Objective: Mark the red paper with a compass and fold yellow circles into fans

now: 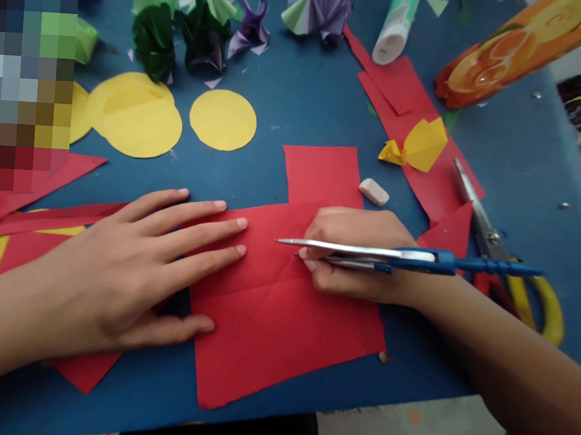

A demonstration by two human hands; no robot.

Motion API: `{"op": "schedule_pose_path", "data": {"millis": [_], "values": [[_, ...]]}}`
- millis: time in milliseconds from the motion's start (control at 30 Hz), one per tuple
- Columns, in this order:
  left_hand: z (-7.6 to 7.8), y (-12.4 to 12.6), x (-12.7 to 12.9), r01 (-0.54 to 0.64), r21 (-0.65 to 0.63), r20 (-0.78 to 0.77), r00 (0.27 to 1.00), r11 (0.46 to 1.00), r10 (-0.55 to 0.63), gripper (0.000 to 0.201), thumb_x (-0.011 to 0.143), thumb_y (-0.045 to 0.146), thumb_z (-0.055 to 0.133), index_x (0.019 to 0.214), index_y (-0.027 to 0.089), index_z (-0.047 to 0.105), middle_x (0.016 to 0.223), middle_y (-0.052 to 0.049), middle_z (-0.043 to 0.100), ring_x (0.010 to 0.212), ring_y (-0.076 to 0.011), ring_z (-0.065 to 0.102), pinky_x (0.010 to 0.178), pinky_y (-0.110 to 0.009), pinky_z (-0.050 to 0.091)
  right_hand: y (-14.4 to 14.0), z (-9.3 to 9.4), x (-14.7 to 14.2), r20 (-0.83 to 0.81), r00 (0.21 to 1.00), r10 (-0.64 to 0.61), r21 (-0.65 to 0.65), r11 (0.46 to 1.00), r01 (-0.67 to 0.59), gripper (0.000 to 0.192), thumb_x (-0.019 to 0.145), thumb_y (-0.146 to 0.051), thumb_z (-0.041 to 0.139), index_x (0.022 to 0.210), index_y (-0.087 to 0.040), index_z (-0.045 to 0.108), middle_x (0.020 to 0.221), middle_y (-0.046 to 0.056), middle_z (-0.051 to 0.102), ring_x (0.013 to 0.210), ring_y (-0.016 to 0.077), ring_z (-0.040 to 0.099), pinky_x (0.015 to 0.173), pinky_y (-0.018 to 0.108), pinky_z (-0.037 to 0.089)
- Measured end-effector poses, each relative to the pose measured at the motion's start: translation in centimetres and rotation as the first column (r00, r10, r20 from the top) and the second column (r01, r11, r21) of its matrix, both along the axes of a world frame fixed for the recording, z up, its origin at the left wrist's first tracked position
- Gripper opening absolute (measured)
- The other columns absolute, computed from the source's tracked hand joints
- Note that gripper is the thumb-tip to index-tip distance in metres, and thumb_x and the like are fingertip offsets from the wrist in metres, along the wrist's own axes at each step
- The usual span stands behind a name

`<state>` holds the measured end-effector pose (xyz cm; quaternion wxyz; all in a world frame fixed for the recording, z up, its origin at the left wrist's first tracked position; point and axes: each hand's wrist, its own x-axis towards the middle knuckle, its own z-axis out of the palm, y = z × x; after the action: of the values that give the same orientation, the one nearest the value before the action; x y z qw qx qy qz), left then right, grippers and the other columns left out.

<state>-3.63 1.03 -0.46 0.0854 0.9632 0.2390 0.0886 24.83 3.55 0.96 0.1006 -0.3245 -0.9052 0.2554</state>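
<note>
A red paper sheet [275,308] with a notched top lies on the blue table [297,113] in front of me. My left hand [140,267] rests flat on the sheet's left part, fingers spread and pointing right. My right hand [357,251] is closed around a blue-handled drawing compass [391,255], which lies nearly level with its metal tip pointing left over the middle of the sheet.
Yellow paper circles [222,119] and folded green and purple paper flowers [203,28] lie at the back. A white eraser [373,191], a folded yellow piece [420,145], red scraps [401,86], yellow-handled scissors [495,243], a glue tube [395,27] and an orange packet [517,47] sit to the right.
</note>
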Motion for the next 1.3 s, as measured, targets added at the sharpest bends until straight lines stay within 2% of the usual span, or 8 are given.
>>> {"op": "schedule_pose_path", "data": {"millis": [433,567,833,967,1100,1300], "values": [[-0.1,0.2,0.0,0.011,0.021,-0.017,1.000,1.000,-0.011,0.059,0.085,0.051,0.051,0.136,0.022,0.042,0.146,-0.003,0.039,0.132,-0.0281,0.038,0.110,-0.048,0.028,0.1,0.3,0.0,0.030,0.999,0.013,0.037,0.999,-0.014,0.014,0.081,-0.017,0.048,0.067,-0.019,0.051,0.064,-0.001,0.054,0.059,0.0108,0.049,0.049,0.023,0.030],[0.0,0.2,-0.1,0.002,0.006,-0.009,1.000,1.000,-0.002,0.058,0.084,0.051,0.052,0.135,0.024,0.042,0.145,-0.002,0.040,0.132,-0.0279,0.038,0.110,-0.048,0.028,0.2,0.4,0.0,0.020,0.999,0.044,0.026,0.999,-0.044,0.012,0.080,-0.016,0.048,0.068,-0.019,0.051,0.065,-0.001,0.055,0.061,0.0109,0.050,0.052,0.022,0.033],[0.0,0.3,-0.1,0.003,-0.009,-0.010,1.000,1.000,-0.003,0.058,0.085,0.049,0.052,0.136,0.025,0.041,0.146,-0.001,0.039,0.132,-0.0267,0.038,0.112,-0.045,0.024,0.1,0.4,-0.5,-0.033,0.999,0.028,0.029,0.999,-0.027,0.017,0.079,-0.012,0.045,0.064,-0.020,0.046,0.064,-0.001,0.052,0.061,0.0109,0.046,0.055,0.023,0.035],[0.1,0.1,0.1,0.010,-0.012,-0.010,1.000,1.000,-0.010,0.058,0.085,0.049,0.053,0.136,0.023,0.042,0.145,-0.003,0.040,0.133,-0.0267,0.036,0.113,-0.046,0.022,0.3,0.5,-0.3,-0.089,0.996,-0.012,-0.019,1.000,0.011,0.015,0.076,-0.011,0.047,0.064,-0.019,0.047,0.064,-0.001,0.054,0.060,0.0106,0.049,0.057,0.024,0.037],[0.3,-0.2,0.3,-0.056,-0.057,-0.004,0.998,0.997,0.056,0.054,0.086,0.048,0.051,0.133,0.023,0.045,0.144,-0.004,0.043,0.133,-0.0268,0.036,0.113,-0.047,0.023,0.6,0.7,0.6,-0.153,0.984,-0.090,-0.116,0.991,0.072,0.010,0.074,-0.012,0.051,0.068,-0.019,0.052,0.063,-0.002,0.056,0.055,0.0092,0.052,0.059,0.024,0.042],[0.1,-0.2,0.2,-0.049,-0.045,0.003,0.999,0.998,0.049,0.055,0.085,0.048,0.053,0.134,0.027,0.044,0.142,-0.002,0.045,0.131,-0.0269,0.040,0.111,-0.048,0.028,0.8,0.9,1.1,-0.068,0.998,0.001,-0.085,0.996,-0.007,0.014,0.075,-0.009,0.051,0.064,-0.019,0.051,0.065,-0.001,0.059,0.060,0.0098,0.054,0.058,0.022,0.042]]}}
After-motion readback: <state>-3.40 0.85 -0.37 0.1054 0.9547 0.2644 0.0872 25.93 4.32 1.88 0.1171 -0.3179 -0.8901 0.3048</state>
